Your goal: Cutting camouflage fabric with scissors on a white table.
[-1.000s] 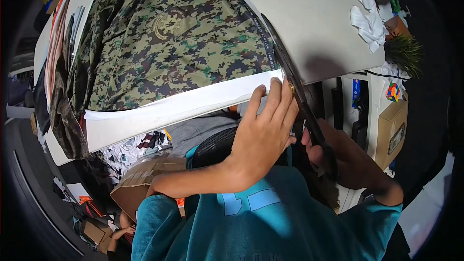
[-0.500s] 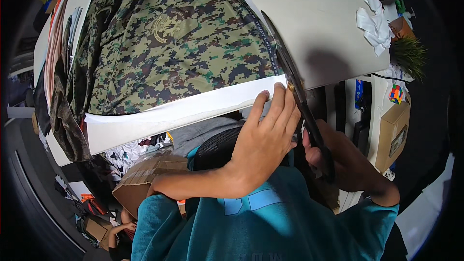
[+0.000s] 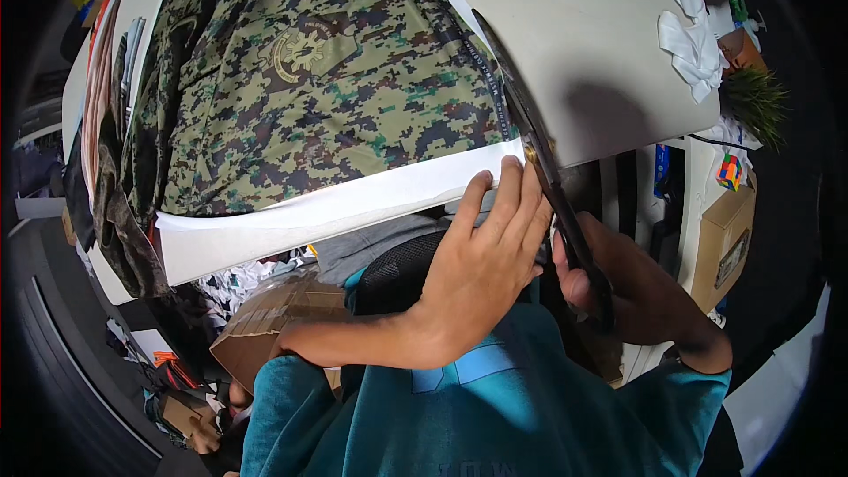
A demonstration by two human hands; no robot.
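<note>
Camouflage fabric (image 3: pixel 344 97) with a round emblem lies spread over the white table. A white border (image 3: pixel 353 185) runs along its near edge. My left hand (image 3: pixel 481 247) rests on that border near its right corner, fingers stretched flat and pressing it down. Large dark scissors (image 3: pixel 549 172) are gripped in my right hand (image 3: pixel 592 278), whose fingers are partly hidden behind the handles. Their blades lie along the fabric's right edge, at the dark printed strip (image 3: pixel 490 79). Whether the lower blade sits under the cloth cannot be made out.
Folded cloths (image 3: pixel 110 185) hang over the table's left side. White scraps (image 3: pixel 693 44), a grassy plant (image 3: pixel 753 110) and a colourful puzzle cube (image 3: pixel 729 172) are at the right, above a cardboard box (image 3: pixel 720 247). Another opened carton (image 3: pixel 274 314) stands below the table, near a person's hand (image 3: pixel 205 435).
Both of my hands and the scissors stay almost in place. The scissors' blades look slightly closer together. At the lower left, the other person's arm has shifted.
</note>
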